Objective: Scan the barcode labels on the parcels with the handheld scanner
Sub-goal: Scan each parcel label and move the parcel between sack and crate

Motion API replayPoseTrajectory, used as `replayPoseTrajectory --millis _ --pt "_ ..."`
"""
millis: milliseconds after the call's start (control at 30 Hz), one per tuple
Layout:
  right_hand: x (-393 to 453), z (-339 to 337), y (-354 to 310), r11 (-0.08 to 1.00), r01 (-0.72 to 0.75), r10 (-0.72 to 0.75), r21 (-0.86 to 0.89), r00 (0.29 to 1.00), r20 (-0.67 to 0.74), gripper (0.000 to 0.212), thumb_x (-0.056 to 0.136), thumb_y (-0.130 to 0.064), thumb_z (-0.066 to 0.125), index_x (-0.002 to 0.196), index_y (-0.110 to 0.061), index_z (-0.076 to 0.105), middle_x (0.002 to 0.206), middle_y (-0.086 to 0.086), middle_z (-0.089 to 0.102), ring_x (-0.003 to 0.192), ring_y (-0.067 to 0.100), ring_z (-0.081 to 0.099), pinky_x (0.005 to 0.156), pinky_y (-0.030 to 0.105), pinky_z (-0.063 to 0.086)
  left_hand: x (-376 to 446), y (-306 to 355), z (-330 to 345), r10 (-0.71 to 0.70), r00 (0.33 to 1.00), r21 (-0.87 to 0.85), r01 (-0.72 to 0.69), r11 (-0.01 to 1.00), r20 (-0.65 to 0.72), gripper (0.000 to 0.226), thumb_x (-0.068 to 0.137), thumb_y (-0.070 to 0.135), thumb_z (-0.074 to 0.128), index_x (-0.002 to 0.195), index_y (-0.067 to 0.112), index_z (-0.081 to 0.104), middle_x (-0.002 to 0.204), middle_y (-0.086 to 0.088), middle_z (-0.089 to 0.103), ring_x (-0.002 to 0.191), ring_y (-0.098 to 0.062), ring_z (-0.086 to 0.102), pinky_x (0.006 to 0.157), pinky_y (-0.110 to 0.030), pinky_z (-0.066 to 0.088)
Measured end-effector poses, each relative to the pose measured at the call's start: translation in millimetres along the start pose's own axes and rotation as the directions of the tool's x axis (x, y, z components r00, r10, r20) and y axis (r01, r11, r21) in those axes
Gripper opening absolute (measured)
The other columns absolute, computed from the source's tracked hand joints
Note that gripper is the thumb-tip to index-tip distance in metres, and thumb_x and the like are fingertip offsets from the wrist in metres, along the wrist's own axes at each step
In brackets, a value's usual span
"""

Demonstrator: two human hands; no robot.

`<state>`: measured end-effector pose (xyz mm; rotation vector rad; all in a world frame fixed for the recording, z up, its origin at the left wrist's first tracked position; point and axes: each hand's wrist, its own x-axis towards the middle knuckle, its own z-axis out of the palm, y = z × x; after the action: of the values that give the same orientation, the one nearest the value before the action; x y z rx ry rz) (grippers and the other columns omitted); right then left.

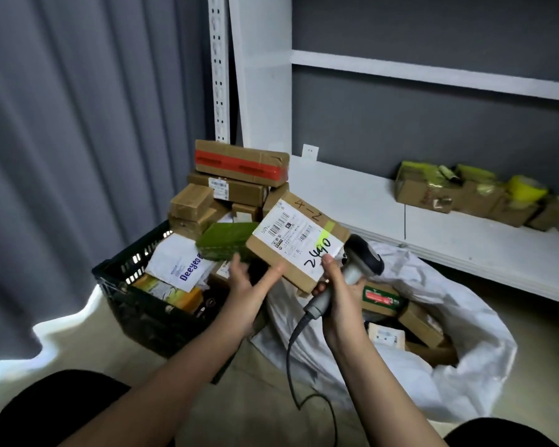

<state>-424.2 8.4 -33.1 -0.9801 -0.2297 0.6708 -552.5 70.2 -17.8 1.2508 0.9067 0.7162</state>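
A brown cardboard parcel (273,253) tilts in the air over the basket. Its white barcode label (296,232) faces me, with "2440" handwritten in black. My right hand (339,295) grips the grey handheld scanner (365,258) by its handle. That hand's thumb presses on the parcel's near right corner. The scanner's dark head sits just right of the parcel, behind its edge. My left hand (249,282) is at the parcel's lower left edge, fingers extended and the thumb touching the cardboard.
A black plastic basket (126,256) on the left is piled with parcels, a green one (226,240) on top. A white sack (465,321) on the right holds more boxes. The scanner cable (291,346) hangs to the floor. Several parcels (465,195) sit on a low white shelf (465,250).
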Motion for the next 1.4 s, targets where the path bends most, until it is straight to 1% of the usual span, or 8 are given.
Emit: replayPoseTrajectory --millis 67,167,300,500,633,867,1200,1400 --pt "-4.5 -1.8 -0.4 1.000 0.005 -0.005 0.030 1.000 -0.006 0.068 0.082 -0.018 0.077 0.137 -0.013 0.037 0.088 0.008 0.063 0.063 0.010 0.058 0.057 0.025 0.049 -8.4 -12.4 13.8 -0.128 0.962 -0.167 0.170 0.971 0.239 0.092 0.075 0.053 0.069 0.150 0.024 0.024 0.147 -0.003 0.045 0.131 -0.020 0.047 0.108 -0.032 0.033" --pt "-11.3 -1.6 -0.8 0.999 0.020 -0.021 0.041 1.000 0.019 0.074 0.084 -0.016 0.075 0.144 -0.011 0.032 0.099 0.008 0.069 0.069 0.008 0.061 0.062 0.023 0.050 -7.6 -16.9 21.5 -0.079 0.970 -0.254 0.137 0.957 0.228 0.054 0.087 0.030 0.064 0.136 0.020 0.043 0.128 -0.001 0.063 0.113 -0.017 0.062 0.109 -0.037 0.040" --pt "-15.9 -1.2 -8.9 0.999 0.006 -0.004 -0.039 0.999 0.051 0.052 0.090 -0.017 0.069 0.133 -0.006 0.041 0.083 0.005 0.061 0.053 0.007 0.051 0.050 0.021 0.045 0.8 -12.7 11.5 -0.053 0.978 -0.302 0.114 0.947 0.203 0.072 0.075 0.029 0.074 0.137 0.020 0.039 0.124 -0.005 0.065 0.105 -0.025 0.067 0.103 -0.042 0.046" --pt "-27.0 -12.6 -20.2 0.958 0.007 0.021 -0.286 0.995 0.094 0.015 0.094 -0.016 0.063 0.100 -0.015 0.050 0.065 0.003 0.052 0.042 0.012 0.038 0.043 0.025 0.032 20.1 -5.6 -25.8 -0.132 0.991 -0.229 0.127 0.965 -0.009 0.067 0.086 0.022 0.070 0.141 0.023 0.032 0.132 -0.008 0.055 0.103 -0.029 0.065 0.094 -0.041 0.052" --pt "-38.8 -18.5 -23.2 0.917 0.023 0.064 -0.399 0.977 0.202 0.014 0.093 -0.014 0.063 0.092 -0.012 0.049 0.052 0.001 0.041 0.039 0.014 0.031 0.045 0.027 0.023 29.1 -6.7 -45.5 -0.090 0.993 -0.027 0.088 0.996 -0.081 0.079 0.083 0.019 0.073 0.147 0.023 0.026 0.121 -0.004 0.061 0.107 -0.024 0.062 0.098 -0.042 0.049" --pt "-55.5 -21.9 -30.6 0.892 0.012 0.168 -0.452 0.919 0.356 0.027 0.095 -0.011 0.058 0.072 -0.009 0.045 0.047 0.002 0.040 0.037 0.014 0.030 0.041 0.023 0.028 37.4 -16.6 -64.9 -0.079 0.982 0.025 0.084 0.996 -0.169 0.071 0.079 0.014 0.077 0.139 0.013 0.038 0.127 -0.009 0.056 0.117 -0.024 0.057 0.098 -0.042 0.050" --pt "-55.7 -16.6 -25.3 0.884 0.048 0.164 -0.465 0.900 0.404 0.028 0.077 -0.027 0.065 0.080 -0.007 0.045 0.049 0.002 0.040 0.039 0.016 0.029 0.046 0.028 0.023 38.5 -18.4 -68.1 -0.098 0.984 -0.017 0.096 0.995 -0.146 0.056 0.082 0.012 0.074 0.130 0.011 0.046 0.109 -0.003 0.063 0.110 -0.022 0.061 0.095 -0.037 0.051" --pt "-58.8 -13.8 -23.5 0.882 0.000 0.203 -0.472 0.903 0.379 0.029 0.093 -0.013 0.061 0.071 -0.009 0.043 0.047 0.001 0.039 0.039 0.015 0.029 0.041 0.021 0.026 40.9 -19.3 -66.9 -0.091 0.987 -0.027 0.088 0.996 -0.135 0.053 0.082 0.014 0.074 0.127 0.013 0.047 0.115 -0.006 0.064 0.107 -0.022 0.063 0.092 -0.035 0.053"
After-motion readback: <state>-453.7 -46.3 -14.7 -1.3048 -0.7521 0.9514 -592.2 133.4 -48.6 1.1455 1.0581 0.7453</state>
